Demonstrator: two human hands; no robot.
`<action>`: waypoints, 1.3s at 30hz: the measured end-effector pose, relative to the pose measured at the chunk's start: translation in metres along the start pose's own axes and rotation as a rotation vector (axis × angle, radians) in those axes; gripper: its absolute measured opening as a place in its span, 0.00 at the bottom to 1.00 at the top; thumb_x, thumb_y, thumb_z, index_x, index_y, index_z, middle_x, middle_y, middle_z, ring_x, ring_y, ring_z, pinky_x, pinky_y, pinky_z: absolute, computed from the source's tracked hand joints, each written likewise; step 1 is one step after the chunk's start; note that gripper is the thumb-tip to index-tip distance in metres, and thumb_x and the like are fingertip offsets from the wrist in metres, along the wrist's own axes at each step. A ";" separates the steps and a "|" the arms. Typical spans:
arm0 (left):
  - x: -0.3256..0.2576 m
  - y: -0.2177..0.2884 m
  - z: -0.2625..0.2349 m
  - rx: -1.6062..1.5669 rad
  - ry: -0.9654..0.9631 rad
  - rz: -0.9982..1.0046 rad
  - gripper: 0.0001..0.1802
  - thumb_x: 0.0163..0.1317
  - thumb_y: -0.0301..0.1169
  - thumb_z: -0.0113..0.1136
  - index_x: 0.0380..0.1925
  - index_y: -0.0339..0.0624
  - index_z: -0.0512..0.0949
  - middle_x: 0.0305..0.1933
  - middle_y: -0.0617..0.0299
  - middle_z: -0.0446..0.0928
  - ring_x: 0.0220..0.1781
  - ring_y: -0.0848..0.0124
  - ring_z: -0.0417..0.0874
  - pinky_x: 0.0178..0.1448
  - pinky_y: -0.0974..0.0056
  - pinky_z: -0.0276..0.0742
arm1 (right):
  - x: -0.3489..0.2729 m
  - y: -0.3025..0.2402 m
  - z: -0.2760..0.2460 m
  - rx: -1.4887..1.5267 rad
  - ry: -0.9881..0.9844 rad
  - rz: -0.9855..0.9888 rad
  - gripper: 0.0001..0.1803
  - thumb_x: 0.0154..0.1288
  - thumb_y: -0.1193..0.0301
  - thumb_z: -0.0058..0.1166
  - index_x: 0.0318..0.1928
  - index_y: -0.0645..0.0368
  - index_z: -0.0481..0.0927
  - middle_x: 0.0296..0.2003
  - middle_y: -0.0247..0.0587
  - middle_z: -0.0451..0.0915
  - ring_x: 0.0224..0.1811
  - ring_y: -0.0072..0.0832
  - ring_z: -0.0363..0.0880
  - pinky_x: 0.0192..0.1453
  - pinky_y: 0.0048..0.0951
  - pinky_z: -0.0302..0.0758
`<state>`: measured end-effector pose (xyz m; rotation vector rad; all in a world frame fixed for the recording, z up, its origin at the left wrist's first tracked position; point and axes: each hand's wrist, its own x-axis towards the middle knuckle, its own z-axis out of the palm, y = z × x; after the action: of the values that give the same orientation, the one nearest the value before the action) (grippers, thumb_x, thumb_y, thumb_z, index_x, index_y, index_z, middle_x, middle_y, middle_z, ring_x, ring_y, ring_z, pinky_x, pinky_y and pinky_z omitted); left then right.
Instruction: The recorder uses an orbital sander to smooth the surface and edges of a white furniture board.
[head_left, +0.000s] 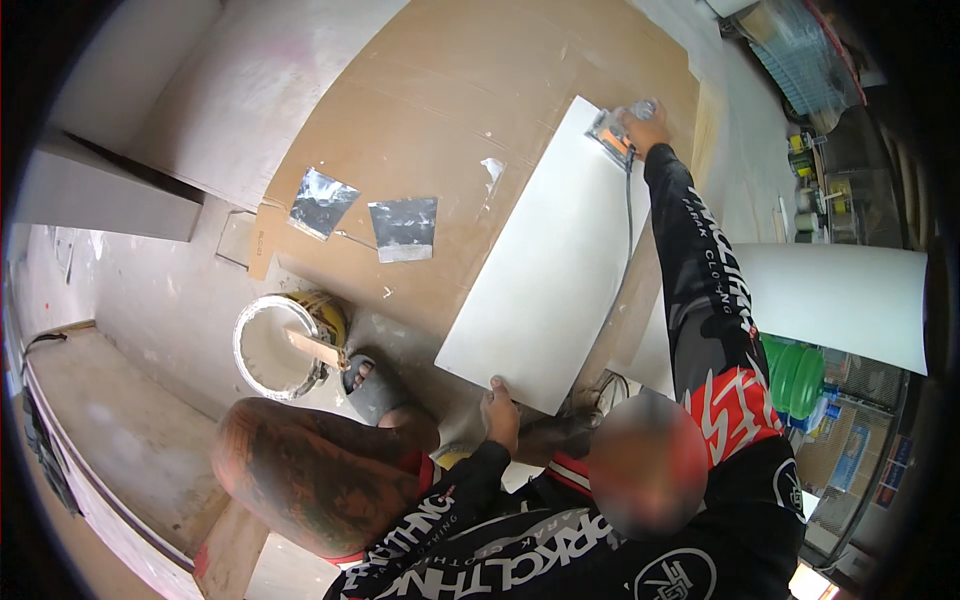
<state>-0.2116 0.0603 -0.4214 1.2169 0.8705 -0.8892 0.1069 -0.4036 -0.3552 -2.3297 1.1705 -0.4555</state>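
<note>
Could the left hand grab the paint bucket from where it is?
Probably yes: the left hand rests on the white board's near edge, and the paint bucket sits close by, though a bent knee partly crowds the way.

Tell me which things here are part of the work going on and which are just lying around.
In use:
white panel
power sander with its cord
right hand gripping the sander
left hand pressing the panel's near edge

Lying about:
paint bucket with stir stick
two foil sheets
cardboard underneath

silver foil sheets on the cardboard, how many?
2. One foil sheet lies left, near the cardboard edge; the second foil sheet lies just right of it. None appear hidden.
</note>
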 end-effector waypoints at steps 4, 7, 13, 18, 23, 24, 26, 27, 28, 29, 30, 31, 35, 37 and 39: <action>-0.008 0.011 0.003 -0.034 0.035 -0.038 0.34 0.77 0.56 0.45 0.53 0.29 0.74 0.45 0.53 0.79 0.40 0.66 0.78 0.40 0.60 0.76 | 0.002 0.018 -0.023 0.017 0.058 0.100 0.52 0.56 0.54 0.69 0.78 0.44 0.54 0.54 0.44 0.80 0.42 0.31 0.84 0.34 0.38 0.83; -0.010 0.025 -0.015 0.036 0.100 0.045 0.35 0.77 0.57 0.44 0.51 0.29 0.75 0.44 0.52 0.80 0.40 0.66 0.79 0.40 0.60 0.76 | -0.040 -0.006 -0.014 0.062 -0.057 0.300 0.53 0.55 0.53 0.69 0.77 0.46 0.55 0.52 0.45 0.80 0.41 0.29 0.83 0.32 0.35 0.83; -0.022 0.029 0.005 0.287 0.121 0.094 0.38 0.77 0.57 0.41 0.50 0.25 0.78 0.41 0.43 0.82 0.42 0.57 0.82 0.45 0.55 0.77 | -0.044 0.035 -0.040 -0.147 0.002 -0.038 0.52 0.55 0.50 0.66 0.77 0.52 0.57 0.68 0.58 0.71 0.70 0.54 0.71 0.74 0.45 0.67; 0.013 0.000 -0.007 0.173 0.101 0.115 0.38 0.78 0.55 0.39 0.51 0.22 0.79 0.42 0.39 0.83 0.44 0.52 0.82 0.52 0.52 0.75 | -0.136 -0.014 -0.021 -0.043 -0.217 -0.136 0.52 0.56 0.56 0.67 0.78 0.49 0.56 0.66 0.56 0.72 0.70 0.52 0.65 0.75 0.40 0.65; 0.013 0.000 -0.003 0.122 -0.009 0.113 0.38 0.79 0.56 0.38 0.57 0.24 0.76 0.53 0.45 0.82 0.50 0.53 0.81 0.55 0.52 0.74 | -0.229 -0.040 -0.030 0.065 -0.300 -0.202 0.51 0.55 0.59 0.69 0.78 0.41 0.56 0.63 0.57 0.68 0.62 0.50 0.72 0.69 0.39 0.72; 0.021 -0.005 -0.009 0.115 0.008 0.118 0.38 0.79 0.56 0.38 0.57 0.24 0.76 0.53 0.45 0.82 0.50 0.53 0.81 0.55 0.52 0.74 | -0.249 -0.052 -0.027 0.074 -0.313 -0.212 0.50 0.56 0.60 0.69 0.77 0.38 0.57 0.62 0.57 0.66 0.59 0.50 0.75 0.67 0.40 0.74; 0.035 -0.010 -0.020 -0.171 -0.027 0.095 0.34 0.80 0.57 0.36 0.58 0.35 0.74 0.52 0.54 0.80 0.50 0.61 0.81 0.54 0.55 0.75 | -0.297 -0.073 -0.024 0.141 -0.363 -0.241 0.49 0.56 0.61 0.68 0.77 0.36 0.58 0.62 0.57 0.65 0.57 0.51 0.76 0.66 0.42 0.75; 0.026 -0.006 -0.013 -0.167 -0.038 0.088 0.34 0.80 0.57 0.36 0.58 0.35 0.74 0.52 0.54 0.80 0.50 0.61 0.81 0.54 0.55 0.75 | -0.314 -0.066 -0.029 0.177 -0.379 -0.244 0.48 0.57 0.63 0.68 0.76 0.34 0.58 0.61 0.57 0.64 0.55 0.52 0.78 0.64 0.43 0.77; 0.015 -0.003 -0.008 -0.265 -0.067 0.029 0.35 0.79 0.58 0.35 0.60 0.37 0.73 0.52 0.54 0.80 0.50 0.60 0.81 0.54 0.54 0.75 | -0.331 -0.062 -0.032 0.145 -0.355 -0.260 0.47 0.57 0.63 0.68 0.76 0.33 0.59 0.61 0.58 0.65 0.55 0.53 0.78 0.64 0.44 0.77; 0.004 0.001 -0.005 -0.358 -0.096 -0.032 0.36 0.79 0.60 0.34 0.61 0.39 0.73 0.53 0.54 0.80 0.50 0.59 0.81 0.54 0.52 0.75 | -0.349 -0.056 -0.036 0.115 -0.328 -0.272 0.47 0.57 0.63 0.68 0.75 0.33 0.60 0.61 0.58 0.65 0.55 0.54 0.78 0.63 0.45 0.77; 0.001 0.004 -0.008 -0.360 -0.096 -0.027 0.36 0.79 0.60 0.34 0.61 0.39 0.73 0.53 0.54 0.80 0.50 0.59 0.81 0.54 0.52 0.75 | -0.369 -0.059 -0.038 0.134 -0.344 -0.277 0.46 0.56 0.63 0.68 0.75 0.32 0.60 0.60 0.59 0.65 0.53 0.56 0.78 0.61 0.46 0.78; 0.000 0.006 -0.010 -0.412 -0.120 -0.083 0.36 0.79 0.60 0.31 0.63 0.41 0.72 0.55 0.53 0.80 0.50 0.58 0.81 0.55 0.51 0.75 | -0.387 -0.061 -0.044 0.160 -0.385 -0.262 0.46 0.57 0.62 0.68 0.75 0.33 0.61 0.60 0.59 0.65 0.53 0.57 0.79 0.59 0.47 0.79; -0.007 0.010 -0.013 -0.529 -0.114 -0.213 0.37 0.78 0.62 0.29 0.54 0.40 0.74 0.50 0.54 0.81 0.50 0.63 0.81 0.56 0.55 0.75 | -0.454 -0.057 -0.059 0.196 -0.399 -0.271 0.44 0.58 0.63 0.67 0.75 0.33 0.62 0.61 0.60 0.64 0.54 0.58 0.79 0.58 0.50 0.79; 0.003 0.005 -0.021 -0.593 -0.136 -0.125 0.38 0.77 0.63 0.28 0.54 0.40 0.73 0.50 0.54 0.81 0.50 0.62 0.81 0.57 0.55 0.75 | -0.484 -0.063 -0.063 0.139 -0.375 -0.329 0.44 0.60 0.64 0.67 0.75 0.40 0.62 0.59 0.58 0.66 0.56 0.56 0.77 0.59 0.46 0.79; 0.003 0.004 -0.021 -0.642 -0.173 -0.055 0.39 0.76 0.64 0.28 0.55 0.40 0.73 0.50 0.53 0.81 0.50 0.61 0.82 0.58 0.54 0.75 | -0.503 -0.062 -0.073 0.109 -0.421 -0.278 0.43 0.60 0.64 0.68 0.75 0.40 0.63 0.60 0.59 0.65 0.57 0.58 0.77 0.59 0.48 0.78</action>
<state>-0.2084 0.0813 -0.4252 0.5543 0.9526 -0.6674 -0.1785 0.0172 -0.2977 -2.3469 0.6144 -0.1045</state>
